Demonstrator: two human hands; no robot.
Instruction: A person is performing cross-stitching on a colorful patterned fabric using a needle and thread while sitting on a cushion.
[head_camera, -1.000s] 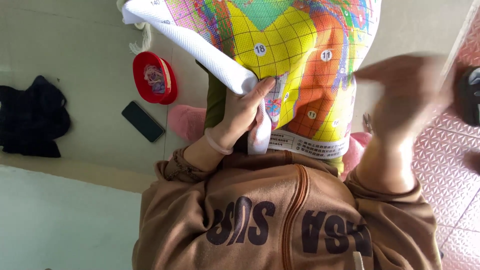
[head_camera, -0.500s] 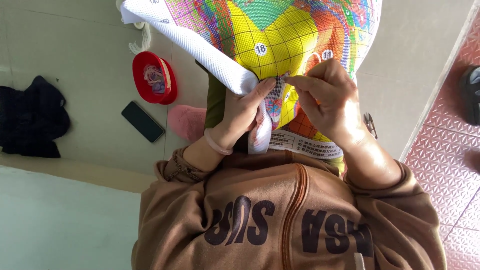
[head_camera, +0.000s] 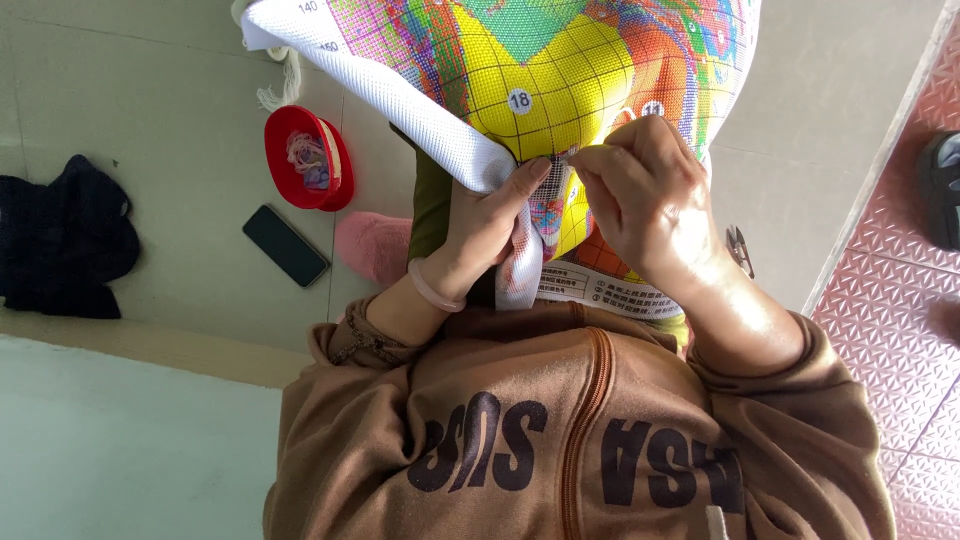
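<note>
Canvas: large white cross-stitch cloth printed with a bright multicoloured grid, at 12 o'clock, draped over the lap.
Left hand: left hand, fingers closed around the rolled white edge of the cloth, thumb pressed on top.
Right hand: right hand, fingertips pinched shut at the cloth surface just beside the left thumb; whether they hold a needle, cannot tell.
Floor, 10 o'clock: round red plastic lid holding thread scraps; flat black phone near it.
Floor, 9 o'clock: dark crumpled garment.

Bright daylight, sharp focus, soft shadows
</note>
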